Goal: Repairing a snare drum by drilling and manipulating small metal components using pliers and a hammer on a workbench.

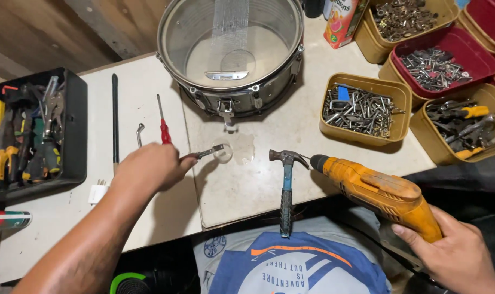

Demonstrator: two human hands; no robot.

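Gripping orange drill in right hand; left hand closed around small metal tool on table, hammer between, drum beyond.

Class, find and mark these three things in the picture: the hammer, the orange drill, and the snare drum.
Hammer (286, 190), head view, on its blue handle.
Orange drill (378, 190), head view, on its body, ahead of the right hand.
Snare drum (242, 103), head view, on its metal shell.
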